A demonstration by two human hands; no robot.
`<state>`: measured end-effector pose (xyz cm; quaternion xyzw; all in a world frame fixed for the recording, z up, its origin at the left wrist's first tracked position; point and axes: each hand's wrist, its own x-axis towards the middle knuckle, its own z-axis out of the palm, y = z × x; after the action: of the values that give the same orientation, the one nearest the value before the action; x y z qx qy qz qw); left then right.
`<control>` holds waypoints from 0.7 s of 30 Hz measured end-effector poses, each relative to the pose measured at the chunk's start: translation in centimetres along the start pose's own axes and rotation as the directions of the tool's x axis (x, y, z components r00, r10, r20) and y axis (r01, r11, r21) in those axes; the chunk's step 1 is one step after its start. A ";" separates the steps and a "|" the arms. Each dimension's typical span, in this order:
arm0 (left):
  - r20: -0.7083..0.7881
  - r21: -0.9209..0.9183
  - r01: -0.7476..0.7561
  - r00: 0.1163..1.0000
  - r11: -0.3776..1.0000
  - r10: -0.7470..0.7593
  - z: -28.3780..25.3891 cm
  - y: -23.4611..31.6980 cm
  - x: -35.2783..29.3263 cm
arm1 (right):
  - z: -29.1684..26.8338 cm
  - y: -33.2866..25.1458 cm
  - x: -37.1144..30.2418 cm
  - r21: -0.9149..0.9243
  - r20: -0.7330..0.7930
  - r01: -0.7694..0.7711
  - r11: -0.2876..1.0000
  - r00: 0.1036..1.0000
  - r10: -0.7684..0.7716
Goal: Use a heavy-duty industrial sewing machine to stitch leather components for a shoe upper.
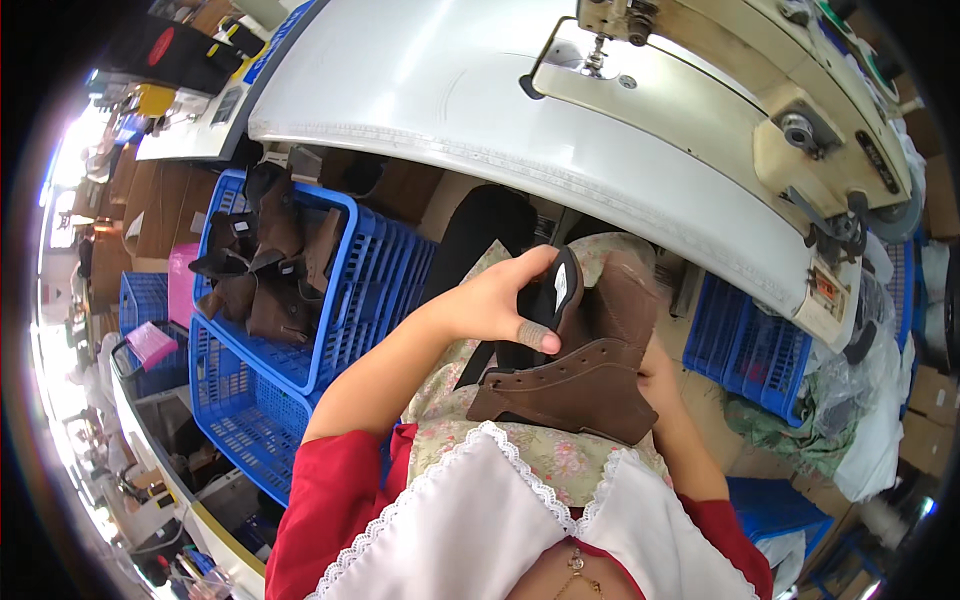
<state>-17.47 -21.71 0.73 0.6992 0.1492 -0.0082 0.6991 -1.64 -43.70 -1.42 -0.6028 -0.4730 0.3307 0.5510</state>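
Observation:
A brown shoe upper [580,385] with a row of eyelets along its edge is held over my lap, in front of the sewing table. My left hand [505,300] grips its black padded tongue [562,290], which carries a white label; the thumb, with a tan bandage round it, presses on the near side. On the other side, my right hand [655,370] holds the upper from behind, and most of its fingers are hidden by the brown material. Floral fabric [580,455] covers my lap beneath the piece.
A sewing machine [700,110] stands on the white table [400,90] ahead. To my left, a blue crate [350,290] holds several brown shoe uppers [275,310], with another blue crate [250,415] below. Blue crates [745,335] and plastic-wrapped material [870,400] lie at right.

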 end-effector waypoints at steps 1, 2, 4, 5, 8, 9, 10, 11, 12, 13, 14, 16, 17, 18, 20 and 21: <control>-0.094 0.013 -0.038 0.995 0.999 0.039 0.4 0.6 -0.3 | 0.0 -0.1 -0.4 0.001 0.016 0.007 1.000 1.000 -0.007; -0.112 0.014 -0.041 0.993 0.999 0.042 0.8 1.2 -0.6 | 0.0 0.1 -1.0 0.192 0.095 -0.219 0.957 0.974 0.204; -0.103 0.109 -0.069 0.991 0.992 0.081 1.6 2.0 -0.1 | -0.6 0.9 -1.3 0.337 0.208 -0.450 0.827 0.892 0.401; -0.096 0.139 -0.072 0.992 0.988 0.086 1.9 2.5 -0.1 | -0.1 2.0 -1.5 0.333 0.255 -0.463 0.821 0.883 0.395; -0.010 0.287 -0.182 0.981 0.940 0.193 1.8 3.6 0.1 | 0.5 2.6 -1.9 0.301 0.378 -0.478 0.825 0.854 0.357; 0.045 0.253 -0.174 0.985 0.952 0.168 1.5 4.4 0.3 | 0.8 2.8 -1.7 0.294 0.411 -0.475 0.829 0.846 0.339; 0.033 0.258 -0.173 0.985 0.950 0.171 1.6 4.5 0.4 | 1.1 3.1 -1.5 0.288 0.444 -0.472 0.834 0.837 0.320; 0.053 0.239 -0.169 0.986 0.956 0.161 1.8 4.6 0.4 | 1.4 3.4 -1.3 0.282 0.475 -0.469 0.837 0.826 0.302; 0.076 0.218 -0.164 0.986 0.962 0.151 2.0 4.6 0.6 | 1.7 3.7 -1.2 0.277 0.504 -0.466 0.840 0.815 0.286; 0.087 0.268 -0.198 0.980 0.943 0.181 1.9 4.2 0.6 | 2.3 4.0 -1.3 0.275 0.539 -0.466 0.841 0.799 0.267; 0.074 0.271 -0.189 0.982 0.944 0.176 1.6 4.3 0.5 | 2.9 4.3 -1.4 0.272 0.571 -0.468 0.841 0.782 0.250; 0.250 0.114 -0.062 0.968 0.992 0.032 0.8 5.0 1.1 | 3.4 5.0 -1.9 0.259 0.620 -0.476 0.840 0.749 0.233; 0.269 0.100 -0.010 0.963 0.995 -0.017 0.4 5.3 1.1 | 3.7 5.3 -2.2 0.253 0.644 -0.481 0.839 0.731 0.225; 0.271 0.098 -0.013 0.963 0.995 -0.014 0.2 5.3 1.2 | 3.9 5.6 -2.2 0.248 0.662 -0.481 0.841 0.718 0.215; 0.146 0.243 -0.101 0.987 0.965 0.067 0.0 4.9 1.4 | 4.5 6.2 -2.4 0.240 0.698 -0.483 0.842 0.689 0.197; 0.106 0.147 -0.034 0.994 0.989 0.018 -0.3 4.9 1.4 | 4.9 6.5 -2.3 0.238 0.713 -0.480 0.844 0.677 0.184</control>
<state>-15.14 -21.05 5.21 0.7499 0.1023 -0.0469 0.6520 -5.59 -43.79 -8.89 -0.3932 -0.4372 0.7105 0.3866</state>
